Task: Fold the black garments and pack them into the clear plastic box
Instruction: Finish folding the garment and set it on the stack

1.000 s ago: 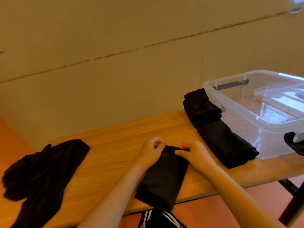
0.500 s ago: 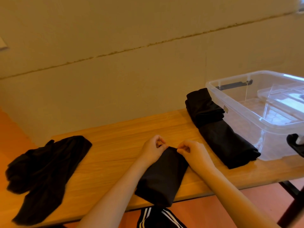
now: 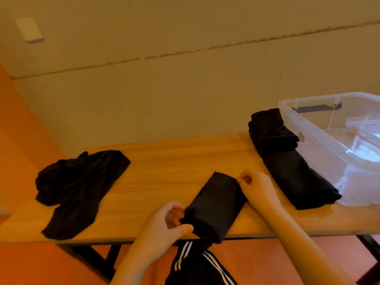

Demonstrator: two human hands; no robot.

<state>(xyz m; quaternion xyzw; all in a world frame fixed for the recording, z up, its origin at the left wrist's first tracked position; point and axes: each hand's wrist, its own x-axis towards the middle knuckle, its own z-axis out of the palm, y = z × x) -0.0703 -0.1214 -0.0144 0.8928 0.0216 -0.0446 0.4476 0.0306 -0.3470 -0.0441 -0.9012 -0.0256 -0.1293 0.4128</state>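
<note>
The narrow folded black cloth garment [image 3: 218, 204] lay at the wooden table's [image 3: 164, 161] near edge, long axis running away toward the clear plastic box [image 3: 320, 130] at the right end. The left hand [image 3: 164, 227] pinched its near end, the right hand [image 3: 257, 186] its far corner.

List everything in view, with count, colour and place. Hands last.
folded garment: one, black, near table edge, between the hands
folded garments: two, black, in a row beside the box
loose garment: one, black, crumpled at the table's left end
box: one, clear plastic, table's right end
table: one, wooden
wall plate: one, pale, upper left wall
left hand: gripping the garment's near end
right hand: pinching its far corner
</note>
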